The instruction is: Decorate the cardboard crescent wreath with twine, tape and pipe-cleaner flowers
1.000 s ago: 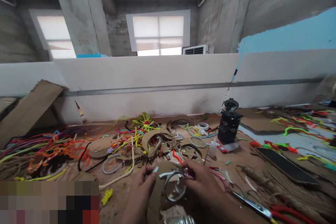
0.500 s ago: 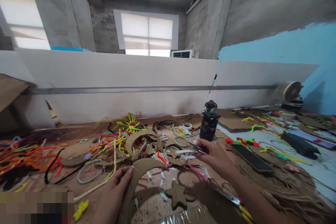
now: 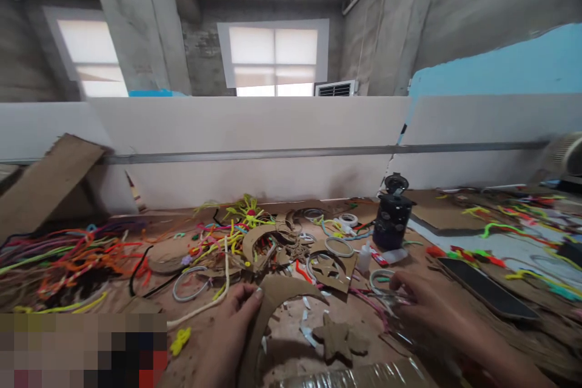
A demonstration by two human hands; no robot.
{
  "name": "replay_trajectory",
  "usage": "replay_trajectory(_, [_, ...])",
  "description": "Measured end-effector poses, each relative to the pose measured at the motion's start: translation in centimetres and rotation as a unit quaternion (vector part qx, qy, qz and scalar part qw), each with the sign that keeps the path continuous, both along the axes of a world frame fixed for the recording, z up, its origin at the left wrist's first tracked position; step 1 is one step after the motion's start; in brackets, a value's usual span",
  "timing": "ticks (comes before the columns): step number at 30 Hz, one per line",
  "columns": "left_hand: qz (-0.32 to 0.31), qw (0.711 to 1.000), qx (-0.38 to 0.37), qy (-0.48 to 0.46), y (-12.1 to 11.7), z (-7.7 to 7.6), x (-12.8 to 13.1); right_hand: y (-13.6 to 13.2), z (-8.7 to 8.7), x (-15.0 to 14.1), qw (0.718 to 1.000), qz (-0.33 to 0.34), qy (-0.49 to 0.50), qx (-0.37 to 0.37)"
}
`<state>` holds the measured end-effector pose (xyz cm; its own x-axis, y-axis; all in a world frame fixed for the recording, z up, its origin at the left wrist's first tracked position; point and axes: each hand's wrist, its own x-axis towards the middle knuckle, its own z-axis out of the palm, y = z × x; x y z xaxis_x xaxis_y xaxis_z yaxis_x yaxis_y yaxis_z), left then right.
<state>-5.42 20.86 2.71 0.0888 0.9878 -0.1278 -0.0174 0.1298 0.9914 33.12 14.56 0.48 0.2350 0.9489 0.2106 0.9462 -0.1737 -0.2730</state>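
Observation:
My left hand (image 3: 230, 321) pinches the inner edge of a brown cardboard crescent (image 3: 277, 294) that lies on the worktable (image 3: 291, 321). My right hand (image 3: 430, 309) is low over the table to the right, blurred. Its fingertips are at a clear tape ring (image 3: 380, 282) and a pink strand. Blur hides whether it grips them. A cardboard star (image 3: 339, 339) lies between the two hands, with white paper scraps around it. Beyond them sits a cardboard piece with a star cut-out (image 3: 330, 268).
Heaps of coloured pipe cleaners (image 3: 68, 260) cover the left side. A black bottle (image 3: 391, 218), a small white glue bottle (image 3: 364, 257) and a dark phone (image 3: 486, 291) lie to the right. A white partition (image 3: 254, 133) closes the back; a cardboard sheet (image 3: 43, 182) leans at the left.
My right hand left the crescent, reached out toward the black bottle with a ring and strands, then came down lower right. My left hand stayed on the crescent. The star came into view.

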Motion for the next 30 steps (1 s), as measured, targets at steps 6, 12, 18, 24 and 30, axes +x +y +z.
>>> replay_trajectory(6, [-0.021, 0.998, -0.028, -0.057, -0.3, 0.2, 0.2, 0.3, 0.7, -5.2, 0.983, 0.115, 0.121, -0.072])
replay_trajectory(12, [-0.042, 0.996, -0.035, -0.069, -1.5, 1.6, 0.7, 0.5, -0.5, -8.4, 0.975, 0.19, 0.098, -0.063])
replay_trajectory(18, [-0.057, 0.997, -0.027, -0.046, -1.6, 1.8, 0.9, 1.5, 4.2, -10.3, 0.947, 0.232, 0.221, -0.034])
replay_trajectory(24, [-0.082, 0.995, 0.045, 0.033, -1.9, 1.2, 1.5, 3.5, 5.8, -16.9, 0.876, 0.295, 0.375, -0.07])
replay_trajectory(30, [-0.11, 0.993, 0.041, 0.021, -1.7, 1.4, 1.2, 4.8, 2.9, -18.8, 0.801, 0.273, 0.522, -0.104])
